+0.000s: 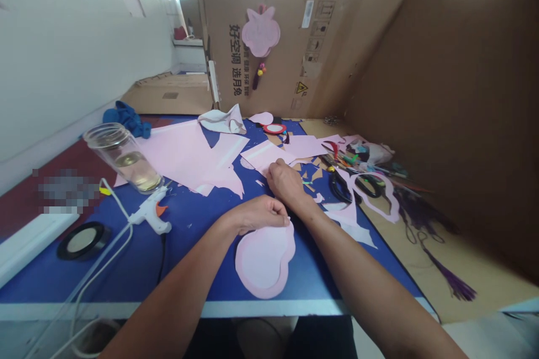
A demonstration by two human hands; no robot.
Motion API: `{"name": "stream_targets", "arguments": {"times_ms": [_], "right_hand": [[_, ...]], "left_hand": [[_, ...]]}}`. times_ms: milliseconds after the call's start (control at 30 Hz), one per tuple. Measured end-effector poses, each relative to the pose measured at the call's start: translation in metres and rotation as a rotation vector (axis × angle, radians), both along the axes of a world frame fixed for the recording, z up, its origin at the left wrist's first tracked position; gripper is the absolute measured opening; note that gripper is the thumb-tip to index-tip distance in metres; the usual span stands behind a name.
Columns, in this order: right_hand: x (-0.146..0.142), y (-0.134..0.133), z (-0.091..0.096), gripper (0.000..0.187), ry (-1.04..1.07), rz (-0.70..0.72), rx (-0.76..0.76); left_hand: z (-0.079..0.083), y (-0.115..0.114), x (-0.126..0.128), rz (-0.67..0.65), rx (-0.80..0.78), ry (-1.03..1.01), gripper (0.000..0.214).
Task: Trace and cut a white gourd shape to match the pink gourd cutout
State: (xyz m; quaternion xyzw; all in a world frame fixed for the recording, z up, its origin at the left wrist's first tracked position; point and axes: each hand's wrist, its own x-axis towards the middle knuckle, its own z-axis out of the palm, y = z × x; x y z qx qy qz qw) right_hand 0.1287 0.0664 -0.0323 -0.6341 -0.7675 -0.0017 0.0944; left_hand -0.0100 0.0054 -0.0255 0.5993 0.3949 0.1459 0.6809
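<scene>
Nearest, the layered pink cutout (264, 262) is close to the counter's (223, 287) front edge, its upper rim pinched between the thumb and fingers of the left hand (261, 216). Gripped at that one end, its layers could skew. The black cord (163, 247) passes by the left forearm (187, 280); a bump might drag the glue gun (151, 212) into the glass jar (126, 161). Farther off, the right hand (286, 182) curls its fingers at a pink strip (263, 156); whether they grip it, I can't tell.

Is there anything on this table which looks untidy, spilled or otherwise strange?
No spill is visible. The corded white glue gun lies right beside the glass jar of liquid, an odd pairing; pink offcuts lie scattered untidily.
</scene>
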Motion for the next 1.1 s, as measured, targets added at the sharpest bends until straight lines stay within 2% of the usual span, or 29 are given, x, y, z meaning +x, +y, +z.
{"name": "stream_targets", "arguments": {"times_ms": [233,400,600,800,1100], "right_hand": [[0.006,-0.001,0.005,0.034,0.020,-0.027,0.020],[0.011,-0.002,0.009,0.045,0.020,-0.079,0.043],[0.011,0.001,0.009,0.032,0.029,-0.065,0.032],[0.015,0.002,0.008,0.034,0.086,-0.058,0.029],[0.023,0.006,0.005,0.027,0.295,-0.076,0.063]], "left_hand": [[-0.004,0.003,-0.003,-0.022,0.033,0.020,0.024],[-0.006,0.005,-0.004,-0.031,0.043,0.021,0.023],[-0.002,0.003,-0.002,-0.018,0.044,0.047,0.024],[0.003,0.001,-0.001,-0.003,0.030,0.053,0.025],[-0.004,0.003,-0.003,-0.012,0.016,0.025,0.026]]}}
